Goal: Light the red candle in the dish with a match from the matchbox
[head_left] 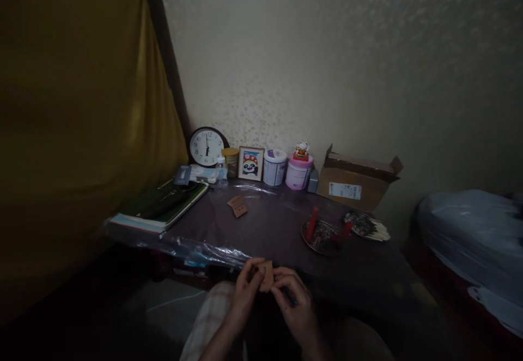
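A small flat brown piece (267, 275), like leather or card, is held up over my lap just in front of the table edge. My left hand (245, 290) pinches its left side, thumb on the face. At its right edge, my right hand (295, 302) has thumb and fingertips pressed together, touching the piece. Something small, dark and bluish shows under the curled right fingers, too dim to name. Further back on the table lies another brown piece (237, 206) with slits or lines and small dark holes.
Plastic film covers the dark table (261, 227). A plate (322, 248) bears red candles; burnt and unburnt matchsticks (370, 227) lie beside it. Books (163, 208) are stacked left. Along the wall stand a clock (207, 147), framed picture (250, 164), tubs (274, 167) and a cardboard box (355, 178).
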